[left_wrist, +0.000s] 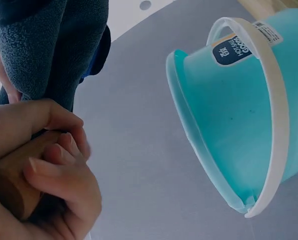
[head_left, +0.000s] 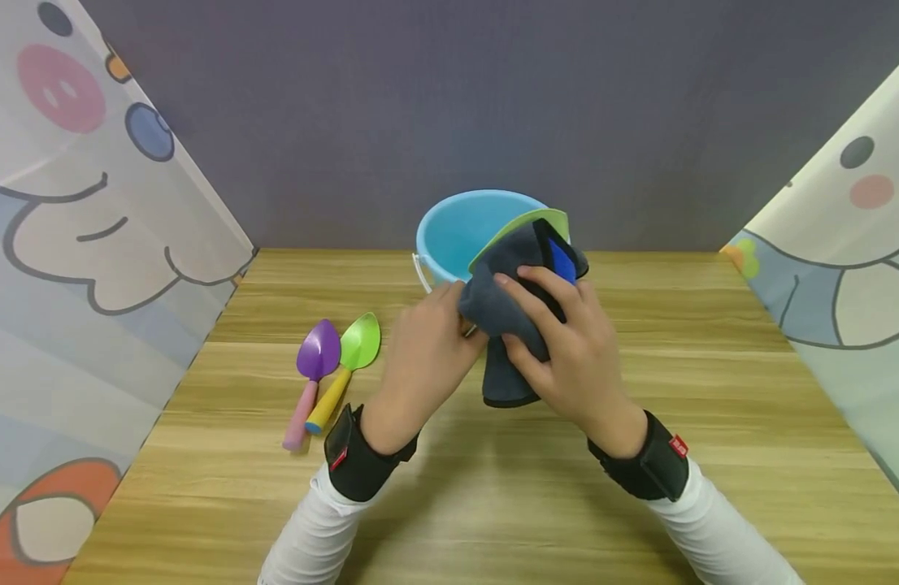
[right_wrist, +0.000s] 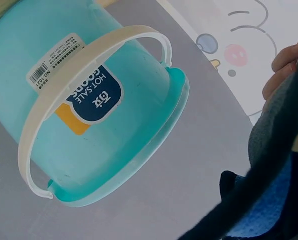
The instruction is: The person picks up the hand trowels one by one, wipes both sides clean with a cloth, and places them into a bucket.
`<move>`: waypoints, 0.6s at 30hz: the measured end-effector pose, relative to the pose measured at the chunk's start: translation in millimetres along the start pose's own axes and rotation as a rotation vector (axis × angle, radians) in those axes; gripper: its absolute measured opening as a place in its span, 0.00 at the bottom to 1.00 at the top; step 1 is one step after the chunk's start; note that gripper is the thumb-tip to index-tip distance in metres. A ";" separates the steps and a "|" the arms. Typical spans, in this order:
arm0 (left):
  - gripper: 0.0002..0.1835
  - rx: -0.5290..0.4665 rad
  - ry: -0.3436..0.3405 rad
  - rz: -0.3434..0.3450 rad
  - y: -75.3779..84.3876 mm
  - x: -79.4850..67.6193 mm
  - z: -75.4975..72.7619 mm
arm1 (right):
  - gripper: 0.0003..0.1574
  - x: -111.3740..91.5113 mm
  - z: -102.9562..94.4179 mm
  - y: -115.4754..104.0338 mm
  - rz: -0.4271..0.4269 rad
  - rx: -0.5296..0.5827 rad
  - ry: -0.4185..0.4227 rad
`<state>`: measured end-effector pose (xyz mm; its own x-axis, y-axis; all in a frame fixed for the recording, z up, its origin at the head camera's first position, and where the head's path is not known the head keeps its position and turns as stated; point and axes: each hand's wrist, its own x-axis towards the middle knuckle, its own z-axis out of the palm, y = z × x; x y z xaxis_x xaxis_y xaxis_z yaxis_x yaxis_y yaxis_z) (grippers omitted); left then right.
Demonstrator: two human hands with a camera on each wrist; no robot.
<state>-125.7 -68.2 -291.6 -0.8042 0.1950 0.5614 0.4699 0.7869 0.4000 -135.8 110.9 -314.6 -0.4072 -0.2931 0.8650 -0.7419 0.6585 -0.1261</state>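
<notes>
My left hand grips a brown handle, its fingers curled round it in the left wrist view. A light green shovel blade shows beyond the hands, mostly hidden by a dark grey cloth with black edging and a blue patch. My right hand holds the cloth against the blade, its fingers spread over the fabric. Both hands are raised close together, overlapping the near side of a light blue bucket in the head view. The bucket's white handle hangs down its side.
A purple trowel with a pink handle and a green trowel with a yellow handle lie side by side on the wooden table, left of the hands. A grey wall stands behind; cartoon-printed panels flank both sides.
</notes>
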 end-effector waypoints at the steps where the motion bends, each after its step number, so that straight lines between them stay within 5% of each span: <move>1: 0.13 0.001 -0.001 0.000 0.1 0.0 -0.1 | 0.27 -0.1 0.2 0.0 0.000 -0.004 -0.004; 5: 0.13 0.019 -0.002 0.020 -0.4 0.4 0.6 | 0.27 -0.6 0.8 0.6 0.016 -0.017 -0.020; 12: 0.13 0.147 0.093 0.188 -3.5 0.9 2.0 | 0.27 -0.7 1.3 1.9 0.034 -0.018 -0.011; 18: 0.12 0.187 0.124 0.239 -5.6 0.0 4.1 | 0.26 -0.3 1.6 2.9 0.032 -0.032 -0.006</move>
<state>-129.8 -70.2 -296.8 -0.6230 0.3235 0.7122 0.5560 0.8236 0.1122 -138.7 111.7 -316.0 -0.4339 -0.2756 0.8578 -0.7109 0.6896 -0.1380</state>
